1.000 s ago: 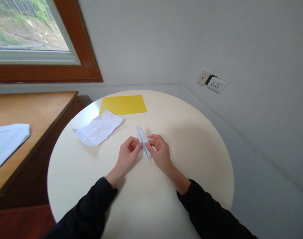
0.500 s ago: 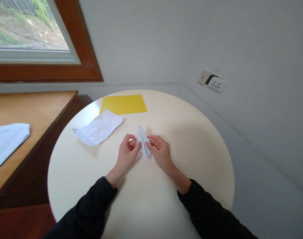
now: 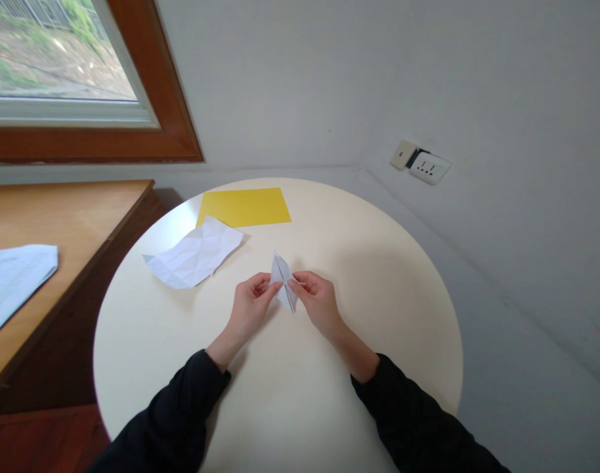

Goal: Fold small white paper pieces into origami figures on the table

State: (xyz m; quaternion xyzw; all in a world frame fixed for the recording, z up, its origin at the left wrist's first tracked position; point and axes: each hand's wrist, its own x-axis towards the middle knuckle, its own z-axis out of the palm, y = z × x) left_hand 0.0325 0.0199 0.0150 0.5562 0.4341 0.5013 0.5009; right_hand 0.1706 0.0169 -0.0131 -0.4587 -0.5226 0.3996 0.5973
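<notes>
Above the round table (image 3: 379, 341), left hand (image 3: 248, 309) and right hand (image 3: 318, 303) have closed in, fingertips now pinching the folded white paper (image 3: 282, 281), tightening its creases.

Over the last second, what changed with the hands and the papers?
The left hand opened its fingers briefly, then pinched the small folded white paper again; the right hand kept its grip. The creased white sheet and yellow sheet stayed put.
</notes>
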